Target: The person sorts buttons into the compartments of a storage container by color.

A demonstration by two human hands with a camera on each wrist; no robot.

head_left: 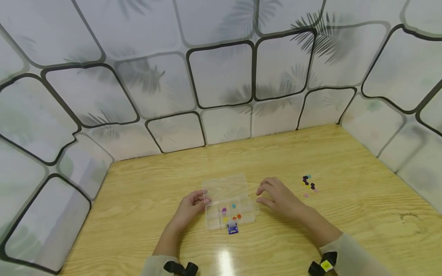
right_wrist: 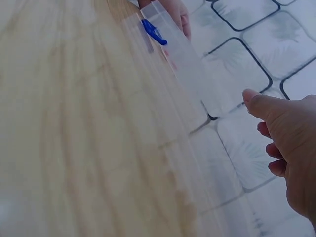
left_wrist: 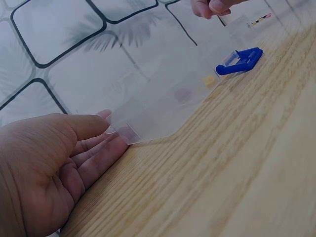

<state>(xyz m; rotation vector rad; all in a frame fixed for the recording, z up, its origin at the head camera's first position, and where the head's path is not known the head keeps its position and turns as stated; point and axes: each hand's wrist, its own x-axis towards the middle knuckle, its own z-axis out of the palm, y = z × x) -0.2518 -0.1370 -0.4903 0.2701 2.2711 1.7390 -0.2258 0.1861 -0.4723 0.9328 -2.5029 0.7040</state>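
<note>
A clear plastic compartment box (head_left: pixel 212 222) lies on the table with its transparent lid (head_left: pixel 226 188) swung back. Inside are small round pieces: a magenta one (head_left: pixel 224 209), a blue one (head_left: pixel 233 206), a yellow one (head_left: pixel 225 219) and an orange-red one (head_left: pixel 239 216). A blue latch (left_wrist: pixel 242 61) sticks out at the box's front edge. My left hand (head_left: pixel 190 207) holds the box's left end, its thumb (left_wrist: pixel 91 127) and fingers at the corner. To the right of the box, my right hand (head_left: pixel 276 195) hovers with relaxed, slightly bent fingers and nothing in them.
On the wooden table (head_left: pixel 148 191), several dark purple pieces (head_left: pixel 305 180) lie scattered beyond my right hand, with a blue piece (head_left: pixel 309 176) and a pink piece (head_left: pixel 306 195) among them. Patterned white panels (head_left: pixel 221 73) stand along the table's back and sides.
</note>
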